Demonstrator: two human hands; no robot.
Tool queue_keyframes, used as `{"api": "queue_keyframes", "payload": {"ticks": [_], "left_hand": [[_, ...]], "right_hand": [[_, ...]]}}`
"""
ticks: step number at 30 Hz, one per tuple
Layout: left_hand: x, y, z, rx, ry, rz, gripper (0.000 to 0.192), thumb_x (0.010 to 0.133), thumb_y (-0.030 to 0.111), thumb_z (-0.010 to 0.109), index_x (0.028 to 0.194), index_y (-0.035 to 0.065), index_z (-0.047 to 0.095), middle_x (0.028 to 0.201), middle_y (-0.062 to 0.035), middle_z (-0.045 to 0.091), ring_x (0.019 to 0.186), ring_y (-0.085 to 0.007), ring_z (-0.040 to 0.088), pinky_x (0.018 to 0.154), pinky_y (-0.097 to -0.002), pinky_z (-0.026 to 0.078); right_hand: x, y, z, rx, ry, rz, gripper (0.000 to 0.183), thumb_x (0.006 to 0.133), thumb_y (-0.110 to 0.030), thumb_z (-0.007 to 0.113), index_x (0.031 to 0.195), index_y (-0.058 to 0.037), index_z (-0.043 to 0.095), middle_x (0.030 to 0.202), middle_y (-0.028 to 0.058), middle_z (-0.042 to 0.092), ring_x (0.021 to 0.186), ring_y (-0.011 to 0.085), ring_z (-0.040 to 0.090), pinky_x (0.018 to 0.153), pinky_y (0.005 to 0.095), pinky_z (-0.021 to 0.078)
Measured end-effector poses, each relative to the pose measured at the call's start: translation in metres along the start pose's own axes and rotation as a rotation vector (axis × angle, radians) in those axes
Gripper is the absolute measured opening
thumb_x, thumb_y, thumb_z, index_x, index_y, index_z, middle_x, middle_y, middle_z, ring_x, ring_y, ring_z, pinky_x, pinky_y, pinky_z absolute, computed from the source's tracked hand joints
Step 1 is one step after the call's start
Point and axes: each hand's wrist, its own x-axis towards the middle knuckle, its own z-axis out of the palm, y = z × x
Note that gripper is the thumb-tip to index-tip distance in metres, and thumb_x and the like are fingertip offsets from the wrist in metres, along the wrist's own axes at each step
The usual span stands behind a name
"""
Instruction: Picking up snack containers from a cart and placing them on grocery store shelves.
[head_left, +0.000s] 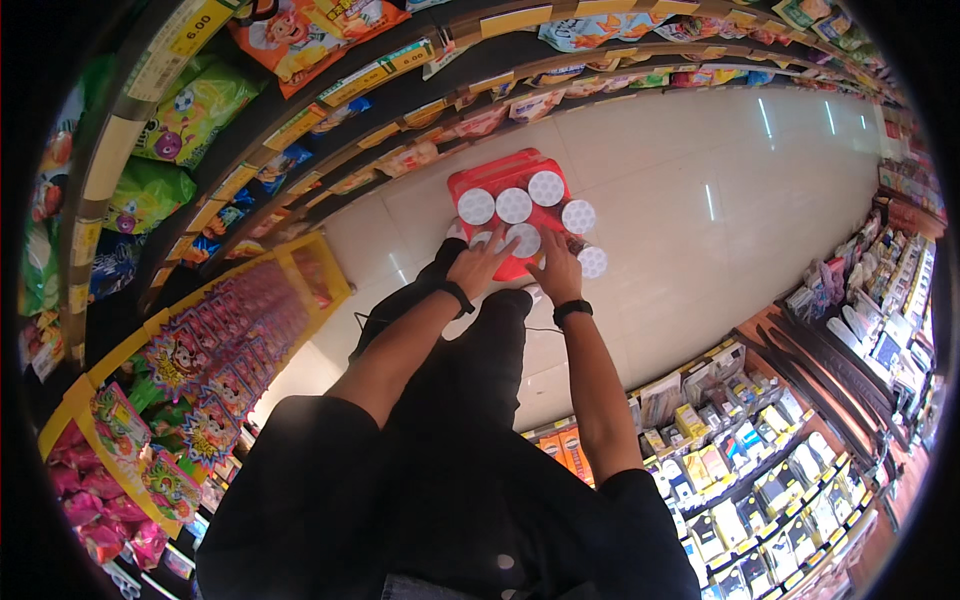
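Several canisters with round white lids stand closely grouped on a red plastic base (466, 180) on the floor before me. One white lid (546, 188) is at the back, and another lid (514, 205) sits in the middle. My left hand (480, 264) lies with fingers apart over two front lids, its thumb at the edge of the front lid (523, 238). On that lid's other side is my right hand (559, 268), fingers bent downward beside a tilted canister (592, 262). Whether it grips anything is hidden. Both wrists wear black bands.
Shelves with snack bags (187, 112) curve along the left and far side. A yellow display rack (322, 262) with hanging packets stands at left. Shelves of small boxed goods (720, 457) are at lower right. Pale glossy floor tiles (675, 225) extend to the right. My feet are close to the red base.
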Motion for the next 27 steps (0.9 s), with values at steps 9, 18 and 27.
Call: {"api": "queue_keyframes", "payload": {"ticks": [9, 18, 27], "left_hand": [[-0.008, -0.005, 0.013, 0.044, 0.090, 0.005, 0.069, 0.082, 0.005, 0.054, 0.146, 0.0186, 0.036, 0.143, -0.0174, 0.042, 0.079, -0.0265, 0.067, 0.060, -0.0328, 0.057], [-0.016, -0.008, 0.007, 0.063, 0.114, -0.005, 0.070, 0.081, 0.003, 0.054, 0.147, 0.0182, 0.036, 0.142, -0.0156, 0.042, 0.082, -0.0249, 0.066, 0.062, -0.0327, 0.057], [-0.016, -0.008, 0.007, 0.022, -0.007, -0.047, 0.074, 0.080, 0.003, 0.057, 0.148, 0.0194, 0.033, 0.146, -0.0192, 0.036, 0.093, -0.0290, 0.064, 0.076, -0.0365, 0.057]], "right_hand": [[-0.013, 0.018, 0.013, -0.423, -0.148, 0.201, 0.080, 0.060, -0.018, 0.086, 0.128, -0.0091, 0.043, 0.127, 0.0169, 0.047, 0.096, 0.0365, 0.064, 0.070, 0.0441, 0.0570], [0.001, 0.020, 0.010, -0.344, -0.052, 0.156, 0.064, 0.066, -0.008, 0.075, 0.122, -0.0079, 0.045, 0.117, 0.0164, 0.052, 0.096, 0.0362, 0.063, 0.068, 0.0444, 0.0571], [0.011, 0.013, 0.004, -0.252, -0.021, 0.111, 0.068, 0.069, -0.003, 0.073, 0.130, -0.0076, 0.044, 0.121, 0.0167, 0.052, 0.106, 0.0375, 0.060, 0.079, 0.0459, 0.0552]]}}
